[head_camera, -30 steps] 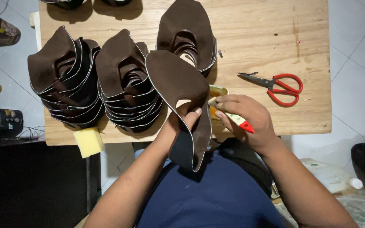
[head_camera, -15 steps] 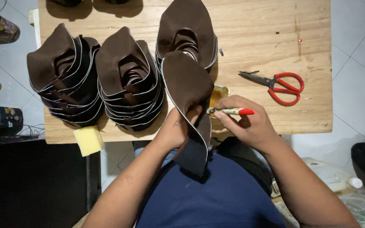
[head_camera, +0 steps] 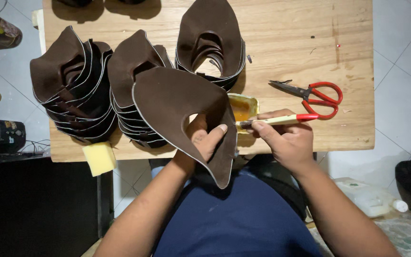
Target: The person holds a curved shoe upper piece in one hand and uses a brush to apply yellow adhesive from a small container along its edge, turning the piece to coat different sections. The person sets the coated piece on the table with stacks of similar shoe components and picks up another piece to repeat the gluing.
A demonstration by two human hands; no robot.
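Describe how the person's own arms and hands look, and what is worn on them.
Both forearms are bare up to the frame's lower edge: no sleeves show on them. The left hand and right hand wear no gloves, and no rings, watch or bracelet are visible. A dark blue garment covers the torso between the arms.

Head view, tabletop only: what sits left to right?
yellow sponge at the table's near-left edge → left stack of brown leather pieces → middle stack → far stack → yellow glue tin → brush in the right hand → red scissors.
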